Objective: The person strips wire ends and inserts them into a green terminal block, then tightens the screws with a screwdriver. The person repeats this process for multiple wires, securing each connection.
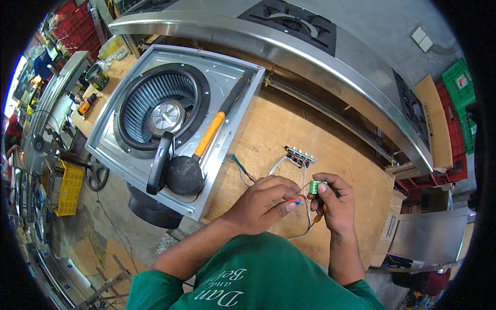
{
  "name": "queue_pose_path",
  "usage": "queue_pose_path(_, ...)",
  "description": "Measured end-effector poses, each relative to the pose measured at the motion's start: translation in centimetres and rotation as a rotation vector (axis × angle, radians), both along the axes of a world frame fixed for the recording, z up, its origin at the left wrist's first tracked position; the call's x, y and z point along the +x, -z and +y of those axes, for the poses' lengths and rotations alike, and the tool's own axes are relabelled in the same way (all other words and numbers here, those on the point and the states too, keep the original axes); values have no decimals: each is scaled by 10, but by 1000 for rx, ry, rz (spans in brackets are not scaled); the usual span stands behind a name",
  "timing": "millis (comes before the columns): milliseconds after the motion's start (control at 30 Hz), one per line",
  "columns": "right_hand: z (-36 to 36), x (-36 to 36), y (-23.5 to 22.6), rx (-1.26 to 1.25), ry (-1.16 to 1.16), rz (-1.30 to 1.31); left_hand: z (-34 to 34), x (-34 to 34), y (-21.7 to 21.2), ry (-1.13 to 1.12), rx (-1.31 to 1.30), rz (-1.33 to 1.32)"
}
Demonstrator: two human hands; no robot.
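Observation:
My left hand [261, 202] pinches thin wires [293, 200] with red and blue ends between thumb and fingers. Facing it, my right hand [337, 201] grips a small green connector block [313, 187] between thumb and forefinger. Low in the right palm an orange piece [318, 218] shows, possibly a tool handle; most of it is hidden. Thin wires run between the two hands. Just beyond them, a small switch strip [300, 156] with a row of light buttons lies on the wooden tabletop [356, 227], a white cable leading from it.
Left of my hands stands a metal blower box [240, 111] with a round fan [165, 116]. A rubber mallet [184, 175] and a black-handled object [159, 165] rest on it. A long steel stove top [289, 44] spans the far side. An orange drill [87, 105] lies farther left.

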State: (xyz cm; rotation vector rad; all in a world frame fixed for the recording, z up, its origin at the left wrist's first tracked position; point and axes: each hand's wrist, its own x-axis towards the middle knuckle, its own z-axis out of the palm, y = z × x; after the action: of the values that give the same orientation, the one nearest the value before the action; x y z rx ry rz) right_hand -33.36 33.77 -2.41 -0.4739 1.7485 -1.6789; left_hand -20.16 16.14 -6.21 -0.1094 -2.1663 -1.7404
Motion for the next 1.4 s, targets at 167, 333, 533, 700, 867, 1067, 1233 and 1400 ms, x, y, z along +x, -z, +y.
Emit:
queue_pose_path(167, -1, 0, -2, -16, -12, -12, -3, 1, -4, -70, -93, 142)
queue_pose_path(333, 0, 6, -8, -29, -68, -12, -5, 2, 1, -42, -35, 110)
queue_pose_path(533, 0, 10, -10, -51, -82, -40, -4, 4, 2, -64, 70, 92)
queue_pose_path(700, 3, 5, -9, 5, -91, -113, -3, 4, 3, -107, 86, 77)
queue_pose_path(867, 5, -1, -6, -101, -125, -229, -2, -1, 1, -138, 75, 71)
queue_pose_path(1067, 1, -3, -3, -27, -111, -166, -9, -5, -20, -167, 21, -35)
queue_pose_path(1233, -3, 0, 2, 89, -46, 24, -14, -9, -8, -32, 215, -153)
queue_pose_path(1400, 11, -7, -2, -112, -33, -201, -10, -7, 7, -4, 927, -75)
